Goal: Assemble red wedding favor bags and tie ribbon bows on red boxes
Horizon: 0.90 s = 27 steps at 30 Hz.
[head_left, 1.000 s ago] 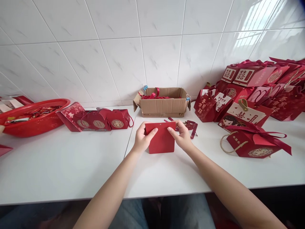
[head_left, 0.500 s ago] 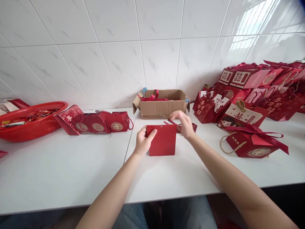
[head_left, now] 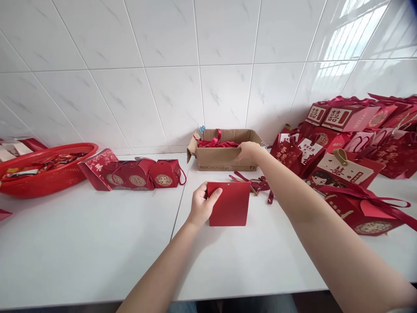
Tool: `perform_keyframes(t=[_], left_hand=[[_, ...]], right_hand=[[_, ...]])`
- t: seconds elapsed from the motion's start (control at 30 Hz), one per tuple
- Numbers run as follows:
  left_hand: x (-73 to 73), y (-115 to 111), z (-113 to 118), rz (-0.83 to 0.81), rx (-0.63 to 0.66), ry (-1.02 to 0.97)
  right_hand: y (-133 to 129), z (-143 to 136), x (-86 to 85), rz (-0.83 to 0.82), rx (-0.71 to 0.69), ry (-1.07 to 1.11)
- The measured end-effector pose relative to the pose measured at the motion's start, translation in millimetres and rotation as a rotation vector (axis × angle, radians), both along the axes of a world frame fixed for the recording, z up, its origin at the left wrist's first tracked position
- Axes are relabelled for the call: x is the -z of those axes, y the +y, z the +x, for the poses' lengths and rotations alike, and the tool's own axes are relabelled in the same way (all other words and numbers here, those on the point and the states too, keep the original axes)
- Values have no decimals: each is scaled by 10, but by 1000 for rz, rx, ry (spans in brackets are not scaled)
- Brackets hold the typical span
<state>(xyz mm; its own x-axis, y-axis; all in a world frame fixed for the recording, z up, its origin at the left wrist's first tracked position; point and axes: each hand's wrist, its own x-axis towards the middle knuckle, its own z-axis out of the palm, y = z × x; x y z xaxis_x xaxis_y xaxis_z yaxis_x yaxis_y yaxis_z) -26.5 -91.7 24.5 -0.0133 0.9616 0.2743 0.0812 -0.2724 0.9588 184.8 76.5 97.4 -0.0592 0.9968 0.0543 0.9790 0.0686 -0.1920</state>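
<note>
My left hand point(head_left: 202, 204) grips the upper left edge of a plain red gift box point(head_left: 230, 208), thumb on its near face. The box stands upright on the table, a small hole near its top edge. My right hand point(head_left: 252, 153) reaches over the front wall of a small cardboard box point(head_left: 224, 160), its fingertips hidden inside, so what they touch cannot be seen. Dark red ribbons point(head_left: 213, 142) lie in that cardboard box. Behind the red gift box, several short dark red straps point(head_left: 259, 184) lie on the table.
Decorated red gift boxes point(head_left: 137, 174) stand in a row at left, beside a red plastic basket point(head_left: 70, 150) of small packets. Many finished gift boxes point(head_left: 335, 117) are piled at right; a ribboned box point(head_left: 368, 217) is nearest. A tiled wall point(head_left: 169, 100) backs the white table point(head_left: 130, 243).
My right hand has moved forward from above the straps into the cardboard box. My left hand still holds the red gift box. The whole view has shifted slightly.
</note>
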Motion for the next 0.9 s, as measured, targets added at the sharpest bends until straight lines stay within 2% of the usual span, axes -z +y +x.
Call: perform_keyframes(t=[0.17,0.2,0.37,0.57,0.77,0.8,0.9], left_hand=[[26,19,44,5,-414,60],[29,20,47,11,-459,83],[-8,-4,38,41,-394,158],[-60,-33,47,47,-340,148],[-44,-36,49,55,-380,90],[-46,-42,41,51,-334,89],[-60,-66,10,20,-92,82]], right_hand=[[-90,12,-54,-91,-12,-58],[-118,15,-46,-101,-13,-62],[-248,23,30,-93,-24,-74],[-317,-20,118,-28,-8,-107],[-306,-55,133,-50,14,-137],[-300,-59,130,-58,18,-142],[-281,-69,123,-75,30,-155]])
